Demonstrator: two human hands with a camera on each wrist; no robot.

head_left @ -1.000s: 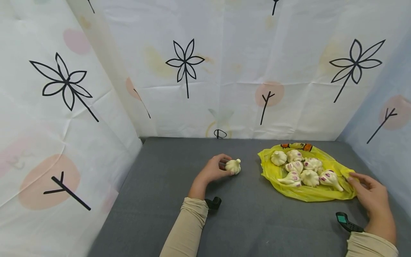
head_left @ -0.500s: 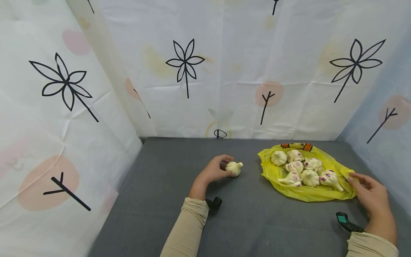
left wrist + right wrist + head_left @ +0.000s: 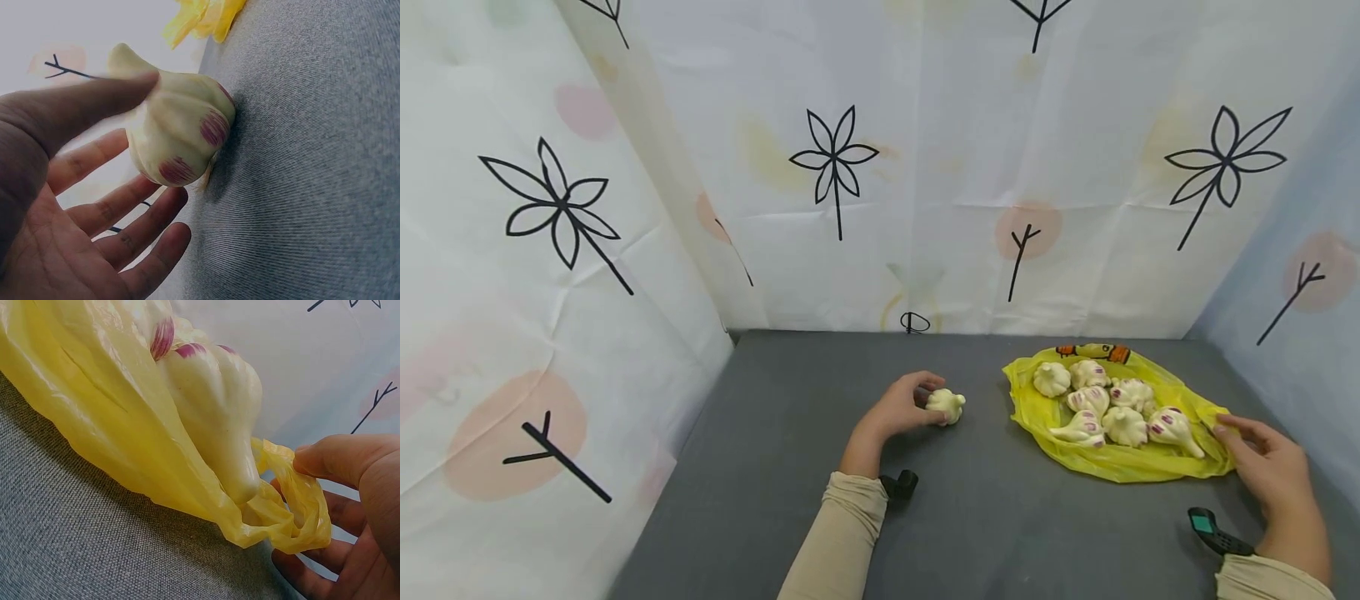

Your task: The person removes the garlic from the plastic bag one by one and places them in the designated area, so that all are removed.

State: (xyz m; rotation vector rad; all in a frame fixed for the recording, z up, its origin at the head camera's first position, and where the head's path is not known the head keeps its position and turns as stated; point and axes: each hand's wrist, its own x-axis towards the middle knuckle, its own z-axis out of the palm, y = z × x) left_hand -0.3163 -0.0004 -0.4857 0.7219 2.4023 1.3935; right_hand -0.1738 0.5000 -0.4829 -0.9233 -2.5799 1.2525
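My left hand (image 3: 897, 410) holds a single garlic bulb (image 3: 947, 406) over the middle of the grey table. In the left wrist view the thumb (image 3: 106, 103) presses on the pale, purple-streaked bulb and the fingers spread behind and below it; its underside is close against the cloth. At the right, my right hand (image 3: 1273, 467) pinches the edge of a yellow plastic bag (image 3: 1093, 463), spread open with several garlic bulbs (image 3: 1125, 426) lying in it. Up close in the right wrist view, crumpled yellow film (image 3: 306, 506) is between thumb and fingers, beside a long-necked bulb (image 3: 215, 406).
The table has a grey cloth cover (image 3: 790, 400). Whitish sheets (image 3: 940, 150) printed with leaves and twigs hang at the back and both sides. Each wrist carries a small black device, such as the one by the right sleeve (image 3: 1213, 533).
The garlic bulb in my left hand has turned a little, its neck swinging from upward to rightward. The right hand stays on the bag edge. The head view has tilted slightly up.
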